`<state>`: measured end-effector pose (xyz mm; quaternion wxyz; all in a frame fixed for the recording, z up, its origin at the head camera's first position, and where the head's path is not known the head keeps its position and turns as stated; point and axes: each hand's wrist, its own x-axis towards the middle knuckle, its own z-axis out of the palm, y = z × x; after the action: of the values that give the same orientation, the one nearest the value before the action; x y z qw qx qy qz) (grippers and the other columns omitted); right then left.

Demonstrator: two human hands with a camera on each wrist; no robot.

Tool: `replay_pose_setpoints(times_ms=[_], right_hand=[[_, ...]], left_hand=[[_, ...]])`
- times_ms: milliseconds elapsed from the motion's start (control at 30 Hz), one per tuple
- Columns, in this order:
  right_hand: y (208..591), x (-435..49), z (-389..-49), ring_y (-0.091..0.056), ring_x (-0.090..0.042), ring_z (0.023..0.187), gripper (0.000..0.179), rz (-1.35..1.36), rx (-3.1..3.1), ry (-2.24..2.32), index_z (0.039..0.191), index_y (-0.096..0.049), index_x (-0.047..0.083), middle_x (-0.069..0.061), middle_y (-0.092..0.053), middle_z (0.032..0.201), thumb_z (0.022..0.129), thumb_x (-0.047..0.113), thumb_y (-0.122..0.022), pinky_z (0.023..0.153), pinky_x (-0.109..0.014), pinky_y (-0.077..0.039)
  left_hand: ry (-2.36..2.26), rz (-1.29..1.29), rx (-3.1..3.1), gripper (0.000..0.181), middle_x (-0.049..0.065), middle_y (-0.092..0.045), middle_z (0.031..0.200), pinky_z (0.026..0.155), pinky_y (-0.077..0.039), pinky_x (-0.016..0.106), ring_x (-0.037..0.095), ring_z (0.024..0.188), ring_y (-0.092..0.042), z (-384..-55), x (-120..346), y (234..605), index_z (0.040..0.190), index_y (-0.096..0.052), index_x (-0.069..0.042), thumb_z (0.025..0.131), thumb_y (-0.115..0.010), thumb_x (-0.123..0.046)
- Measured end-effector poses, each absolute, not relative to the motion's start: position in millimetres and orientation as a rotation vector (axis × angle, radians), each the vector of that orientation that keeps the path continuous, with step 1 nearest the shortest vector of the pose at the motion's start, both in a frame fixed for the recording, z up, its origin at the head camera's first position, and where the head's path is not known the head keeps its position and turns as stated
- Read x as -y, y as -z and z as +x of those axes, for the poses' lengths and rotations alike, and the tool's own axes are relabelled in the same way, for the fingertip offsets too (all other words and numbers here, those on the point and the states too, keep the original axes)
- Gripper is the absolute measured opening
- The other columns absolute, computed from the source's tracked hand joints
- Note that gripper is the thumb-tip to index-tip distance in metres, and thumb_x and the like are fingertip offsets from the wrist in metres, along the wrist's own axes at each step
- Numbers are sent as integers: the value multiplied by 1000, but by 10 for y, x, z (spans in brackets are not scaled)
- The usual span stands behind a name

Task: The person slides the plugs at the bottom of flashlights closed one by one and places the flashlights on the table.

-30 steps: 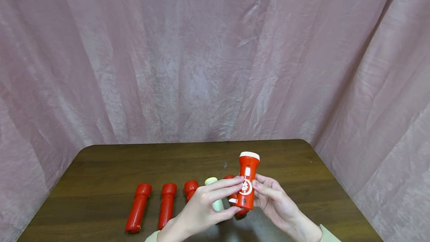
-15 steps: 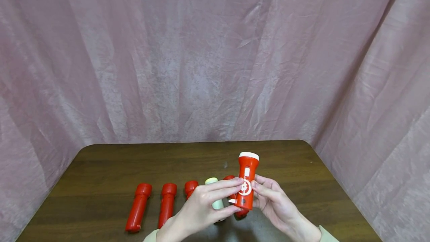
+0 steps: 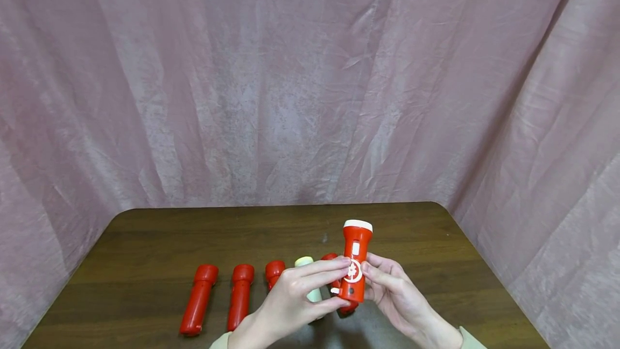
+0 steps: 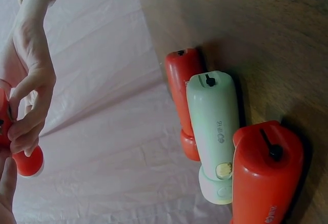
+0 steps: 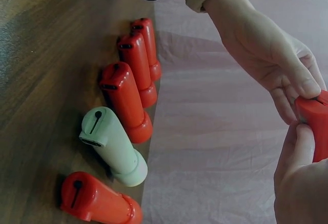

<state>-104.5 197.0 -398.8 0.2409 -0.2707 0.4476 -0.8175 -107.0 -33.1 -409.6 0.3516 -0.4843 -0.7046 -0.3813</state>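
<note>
A red flashlight (image 3: 356,244) with a white rim and switch and a round white emblem is held up over the table, lens end away from me. The left hand (image 3: 295,295) pinches its lower end, fingertips on the emblem and thumb near the bottom. From the other side the right hand (image 3: 399,295) grips the body, thumb beside the emblem. A small white tab sticks out low on its left. In the right wrist view the red flashlight's tail (image 5: 313,114) sits between both hands' fingertips. Its lens end (image 4: 29,162) shows in the left wrist view.
On the wooden table (image 3: 145,241) several flashlights lie in a row: a red one (image 3: 198,300) at the left, more red ones, a pale green one (image 5: 115,144), and a red one (image 5: 100,203) partly behind the held flashlight. A pink curtain (image 3: 290,96) hangs beyond the table.
The held flashlight has shifted very slightly left and its white tab shows a little more. Both hands keep nearly the same hold.
</note>
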Motion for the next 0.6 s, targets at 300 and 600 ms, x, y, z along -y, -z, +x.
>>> replay_pose_setpoints(times_ms=[300, 600], right_hand=[[3953, -1970, -1035, -75, -10, 116, 44, -695, -1241, 2223, 140, -60, 8, 0, -77, 129, 112, 3, -27, 96, -26, -63], [3953, -1957, -1038, -76, -11, 114, 42, -714, -1264, 2240, 139, -62, 7, 0, -77, 127, 112, 2, -30, 94, -27, -64]], left_hand=[[968, -1237, 1820, 57, 8, -80, 123, 99, -59, 17, 17, 111, -78, -1072, 319, 4103, 126, -75, -5, 75, -96, -15], [987, -1208, 1827, 59, 8, -80, 121, 98, -59, 18, 20, 110, -79, -1065, 297, 4096, 126, -75, -4, 73, -97, -16]])
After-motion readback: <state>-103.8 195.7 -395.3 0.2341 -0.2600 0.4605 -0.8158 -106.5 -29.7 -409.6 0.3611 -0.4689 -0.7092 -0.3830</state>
